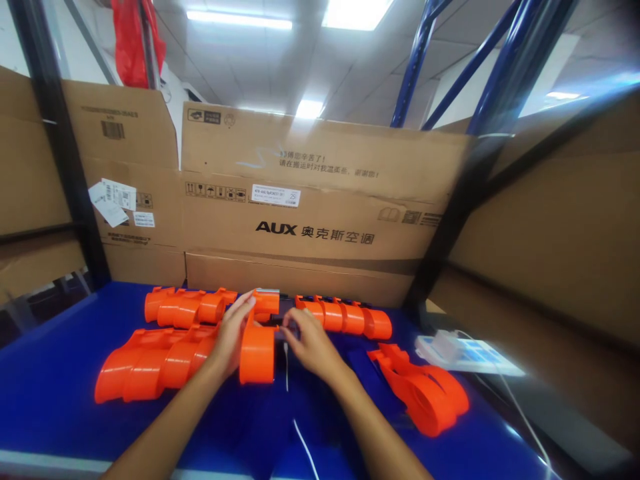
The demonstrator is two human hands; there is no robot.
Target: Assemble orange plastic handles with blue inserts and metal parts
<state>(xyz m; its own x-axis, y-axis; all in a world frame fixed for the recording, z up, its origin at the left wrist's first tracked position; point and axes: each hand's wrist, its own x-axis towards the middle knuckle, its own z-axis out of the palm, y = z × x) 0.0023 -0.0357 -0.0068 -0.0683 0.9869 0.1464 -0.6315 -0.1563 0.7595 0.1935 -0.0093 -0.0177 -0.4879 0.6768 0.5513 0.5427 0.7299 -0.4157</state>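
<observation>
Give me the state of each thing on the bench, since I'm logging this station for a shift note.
left hand: gripping the side of the orange part.
right hand: fingertips on the part's top end.
orange part: held between both hands.
nested orange stacks: lying on their sides on the blue bench.
power strip: flat, something plugged in.
AUX carton: closed.

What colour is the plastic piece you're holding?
Bright orange plastic piece, held between the left hand and right hand; head view.

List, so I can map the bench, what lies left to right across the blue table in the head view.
Stacked orange parts → left hand → upright orange part → right hand → orange part pile → white power strip.
</observation>
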